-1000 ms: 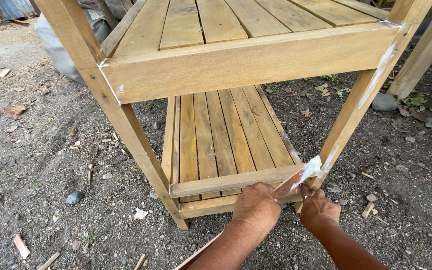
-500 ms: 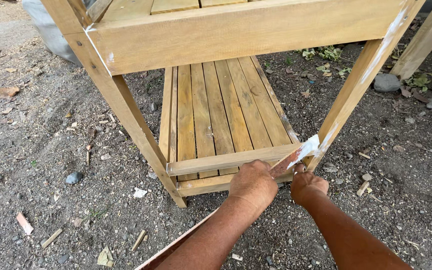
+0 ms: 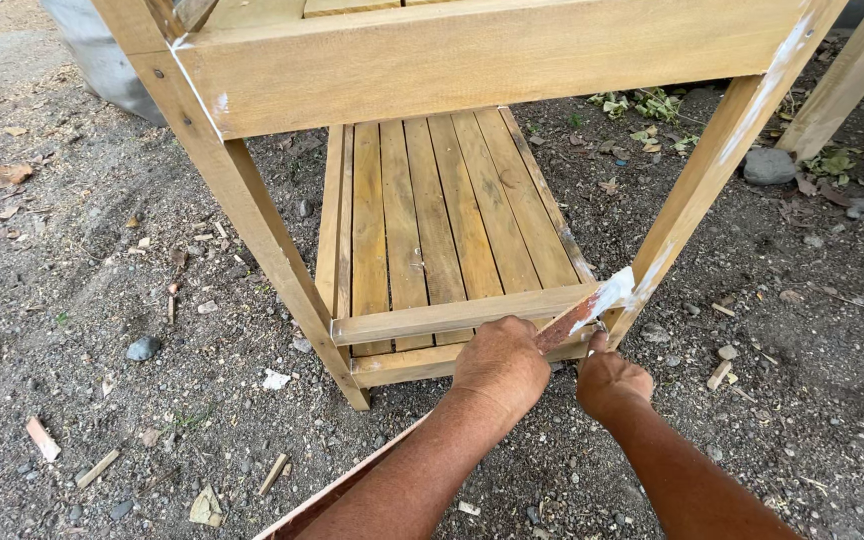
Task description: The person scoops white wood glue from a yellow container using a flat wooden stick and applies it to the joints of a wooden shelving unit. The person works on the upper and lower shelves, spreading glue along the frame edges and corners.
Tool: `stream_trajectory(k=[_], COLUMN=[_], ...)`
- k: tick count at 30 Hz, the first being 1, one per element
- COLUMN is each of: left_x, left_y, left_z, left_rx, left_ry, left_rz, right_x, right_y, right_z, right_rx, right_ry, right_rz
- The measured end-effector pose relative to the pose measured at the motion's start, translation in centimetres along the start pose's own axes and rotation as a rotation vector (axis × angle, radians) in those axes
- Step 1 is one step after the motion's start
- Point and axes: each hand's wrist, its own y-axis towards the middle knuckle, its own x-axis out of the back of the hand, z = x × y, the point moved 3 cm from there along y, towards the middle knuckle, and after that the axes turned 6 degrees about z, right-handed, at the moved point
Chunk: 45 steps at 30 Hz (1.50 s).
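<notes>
A slatted wooden table [image 3: 452, 60] fills the view from twelve o'clock down to centre. Its lower shelf [image 3: 442, 220] sits at centre. At six o'clock the left hand [image 3: 500, 362] is clenched around a putty knife [image 3: 580, 315], blade touching the white-smeared right leg joint [image 3: 624, 290]. At five o'clock the right hand [image 3: 612, 382] is fisted; whether it holds anything cannot be told.

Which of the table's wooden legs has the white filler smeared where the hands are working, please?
The front right leg, beside the right hand; white filler coats its lower joint, while the front left leg is bare there.
</notes>
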Motion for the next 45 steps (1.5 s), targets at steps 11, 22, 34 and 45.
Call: stream_trajectory(k=[11,22,34,45], left_x=[-0.9,-1.0,-0.7,-1.6], left_y=[0.4,1.0,1.3,2.1], left_z=[-0.2,-0.2,-0.2,-0.4], left_rx=[0.004,0.007,0.015,-0.043], left_ry=[-0.002,0.015,-0.01,-0.023], left_rz=[-0.011,0.013,0.001,-0.045], right_x=[-3.0,-4.6,-4.9,-6.1], right_y=[0.3,2.2,1.5,1.9], right_z=[-1.6,-3.0,-2.0,-0.4], right_rx=[0.043,0.158,0.064,0.029], right_ry=[0.285,0.267,0.539,2.427], right_rz=[-0.017,0.054,-0.09,0.158])
